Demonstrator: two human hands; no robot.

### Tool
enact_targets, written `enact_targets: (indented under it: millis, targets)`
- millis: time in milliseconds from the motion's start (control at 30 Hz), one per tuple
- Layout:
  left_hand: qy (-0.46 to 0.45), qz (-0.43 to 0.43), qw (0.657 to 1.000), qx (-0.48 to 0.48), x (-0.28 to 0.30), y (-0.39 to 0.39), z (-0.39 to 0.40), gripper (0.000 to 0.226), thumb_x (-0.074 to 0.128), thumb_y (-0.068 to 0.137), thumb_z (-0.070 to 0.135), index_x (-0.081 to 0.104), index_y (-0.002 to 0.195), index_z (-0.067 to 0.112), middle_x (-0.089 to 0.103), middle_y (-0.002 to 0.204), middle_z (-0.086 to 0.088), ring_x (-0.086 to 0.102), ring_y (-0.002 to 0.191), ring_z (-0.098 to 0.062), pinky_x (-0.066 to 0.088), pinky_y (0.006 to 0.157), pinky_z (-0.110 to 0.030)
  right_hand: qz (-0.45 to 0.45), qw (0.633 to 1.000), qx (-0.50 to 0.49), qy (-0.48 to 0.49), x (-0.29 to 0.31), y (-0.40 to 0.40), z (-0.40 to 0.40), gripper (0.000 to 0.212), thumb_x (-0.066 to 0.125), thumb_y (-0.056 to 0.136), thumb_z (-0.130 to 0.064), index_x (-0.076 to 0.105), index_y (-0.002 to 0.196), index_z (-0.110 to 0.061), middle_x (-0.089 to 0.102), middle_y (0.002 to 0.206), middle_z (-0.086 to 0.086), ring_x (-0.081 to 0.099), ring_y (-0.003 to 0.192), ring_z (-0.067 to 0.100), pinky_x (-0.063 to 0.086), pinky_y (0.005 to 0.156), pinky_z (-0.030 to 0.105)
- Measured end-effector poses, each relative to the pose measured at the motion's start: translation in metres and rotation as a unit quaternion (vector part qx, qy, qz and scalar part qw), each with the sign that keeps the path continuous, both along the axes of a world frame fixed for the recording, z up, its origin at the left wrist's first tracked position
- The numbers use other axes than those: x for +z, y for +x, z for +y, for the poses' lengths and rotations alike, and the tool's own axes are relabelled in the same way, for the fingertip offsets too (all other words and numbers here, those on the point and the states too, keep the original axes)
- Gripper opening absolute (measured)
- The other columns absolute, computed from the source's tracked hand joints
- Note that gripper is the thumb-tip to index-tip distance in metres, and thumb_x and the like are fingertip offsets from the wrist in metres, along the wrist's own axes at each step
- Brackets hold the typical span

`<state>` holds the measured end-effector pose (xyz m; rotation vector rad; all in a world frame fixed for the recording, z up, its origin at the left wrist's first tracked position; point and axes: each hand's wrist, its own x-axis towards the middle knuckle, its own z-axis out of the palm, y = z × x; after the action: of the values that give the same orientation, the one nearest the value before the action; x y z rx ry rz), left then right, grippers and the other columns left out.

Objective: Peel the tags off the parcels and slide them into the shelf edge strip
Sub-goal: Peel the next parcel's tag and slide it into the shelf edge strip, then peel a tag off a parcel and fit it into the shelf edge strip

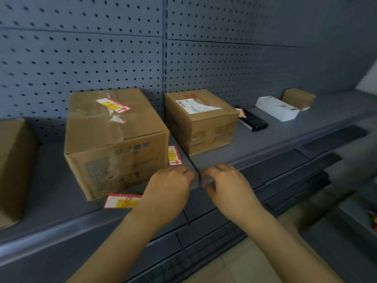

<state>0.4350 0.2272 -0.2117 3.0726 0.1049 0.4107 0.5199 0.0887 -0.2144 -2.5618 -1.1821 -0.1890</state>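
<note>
A large cardboard parcel (114,139) stands on the grey shelf (265,135), with a red, white and yellow tag (113,105) stuck on its top. A smaller parcel (202,121) to its right carries a white shipping label (195,106). One loose tag (174,155) lies between the two parcels. Another tag (122,201) lies flat in front of the large parcel. My left hand (169,188) and my right hand (226,182) rest at the shelf's front edge strip (40,240), by the seam between two shelf sections, fingers curled. Whether they pinch anything is hidden.
A further cardboard box (14,166) sits at the far left. To the right lie a black packet (253,120) with a tag, a white box (276,108) and a small brown box (298,98). Behind stands a pegboard wall (122,48). Lower shelves show below.
</note>
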Motion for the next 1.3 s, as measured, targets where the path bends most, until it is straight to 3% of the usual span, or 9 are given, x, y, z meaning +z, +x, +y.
enact_targets:
  millis: [200,367,633,767,967,1133,1300]
  targets:
    - [-0.025,-0.018,0.996,-0.082,0.016,0.08,-0.063,0.026,0.048,0.093,0.029,0.053,0.118,0.023,0.059,0.117,0.0,0.055,0.108,-0.022,0.043,0.086,-0.034,0.004,0.997,-0.077,-0.001,0.013,0.047,-0.08,0.023,0.056,0.092,-0.028,0.064,0.108,-0.015,0.064,0.109,0.005,0.054,0.104,0.025,0.047,0.083,0.036]
    - [-0.006,-0.029,0.993,-0.112,0.026,0.148,-0.114,0.025,0.049,0.092,0.031,0.052,0.116,0.024,0.06,0.115,0.001,0.055,0.107,-0.021,0.04,0.085,-0.031,-0.002,0.994,-0.11,0.015,0.022,0.098,-0.133,0.023,0.053,0.093,-0.026,0.063,0.11,-0.014,0.063,0.108,0.007,0.055,0.102,0.026,0.048,0.084,0.038]
    - [0.016,-0.021,0.997,-0.066,0.033,0.247,-0.157,0.026,0.048,0.093,0.034,0.054,0.115,0.024,0.061,0.115,0.002,0.056,0.105,-0.019,0.042,0.085,-0.031,-0.023,0.994,-0.105,0.026,0.034,0.196,-0.182,0.02,0.05,0.092,-0.023,0.064,0.105,-0.014,0.063,0.104,0.008,0.055,0.099,0.028,0.047,0.079,0.036]
    - [0.021,-0.015,0.999,-0.022,0.038,0.287,-0.154,0.029,0.051,0.091,0.034,0.054,0.119,0.026,0.059,0.121,0.003,0.057,0.108,-0.019,0.045,0.089,-0.033,-0.013,0.995,-0.091,0.039,0.04,0.243,-0.179,0.021,0.049,0.092,-0.023,0.064,0.105,-0.016,0.064,0.103,0.008,0.057,0.096,0.028,0.049,0.076,0.035]
    - [0.031,-0.019,0.998,0.058,0.047,0.354,-0.114,0.025,0.052,0.09,0.03,0.058,0.115,0.026,0.063,0.115,0.001,0.06,0.102,-0.021,0.047,0.082,-0.034,-0.003,0.996,-0.059,0.071,0.042,0.322,-0.14,0.02,0.051,0.093,-0.025,0.065,0.106,-0.019,0.063,0.104,0.005,0.058,0.094,0.025,0.044,0.069,0.03]
    - [0.071,0.006,0.992,0.104,0.041,0.405,-0.076,0.024,0.051,0.091,0.032,0.058,0.112,0.023,0.063,0.111,-0.001,0.061,0.097,-0.02,0.049,0.082,-0.033,0.025,0.996,-0.013,0.082,0.04,0.374,-0.092,0.02,0.055,0.091,-0.024,0.065,0.107,-0.019,0.064,0.106,0.005,0.058,0.094,0.024,0.047,0.073,0.03]
    - [0.053,0.006,0.987,0.15,0.032,0.441,-0.053,0.018,0.055,0.088,0.026,0.06,0.105,0.023,0.064,0.104,0.001,0.061,0.091,-0.019,0.048,0.075,-0.03,0.043,0.996,0.002,0.075,0.034,0.419,-0.052,0.022,0.054,0.091,-0.024,0.064,0.109,-0.016,0.064,0.109,0.007,0.059,0.096,0.025,0.05,0.075,0.034]
